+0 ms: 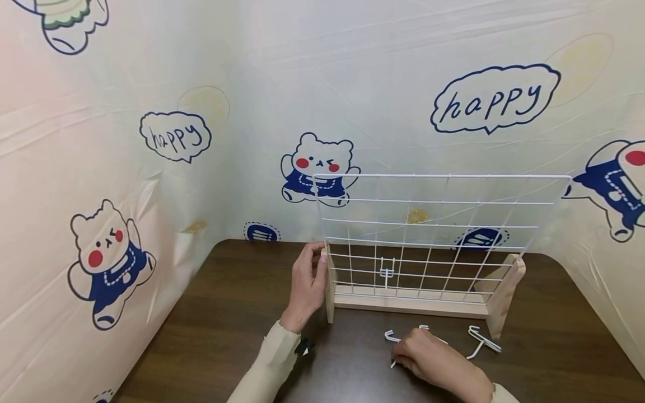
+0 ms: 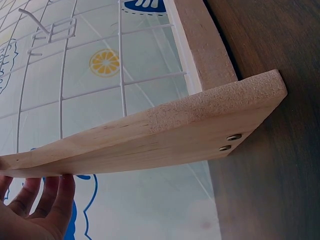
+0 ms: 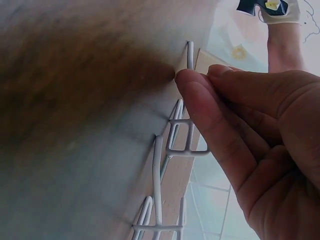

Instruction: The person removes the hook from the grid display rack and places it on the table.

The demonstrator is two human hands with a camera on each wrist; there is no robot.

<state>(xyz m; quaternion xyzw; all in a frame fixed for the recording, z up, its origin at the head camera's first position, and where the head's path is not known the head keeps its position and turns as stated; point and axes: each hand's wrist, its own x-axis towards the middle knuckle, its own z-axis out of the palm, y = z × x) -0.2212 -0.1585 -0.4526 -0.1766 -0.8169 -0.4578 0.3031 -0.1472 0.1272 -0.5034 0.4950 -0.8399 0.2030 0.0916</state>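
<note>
A white wire grid point(image 1: 428, 226) stands upright in a pale wooden frame point(image 1: 410, 305) with a side piece at each end. My left hand point(image 1: 308, 282) grips the left side piece point(image 2: 165, 135) near its top, fingers curled at its edge in the left wrist view. Low over the table in front, my right hand point(image 1: 428, 358) pinches a white wire hook point(image 3: 190, 54) between thumb and forefinger; its tip pokes out past them, and the fingers cover much of it. One double-wire hook point(image 1: 386, 272) hangs on the lower left of the grid.
Another white hook point(image 1: 482, 342) lies on the dark wooden table point(image 1: 201, 336) right of my right hand, and one more point(image 1: 424, 327) shows partly behind that hand. Two screw heads point(image 2: 233, 137) sit in the left side piece. A printed curtain point(image 1: 242, 140) surrounds the table.
</note>
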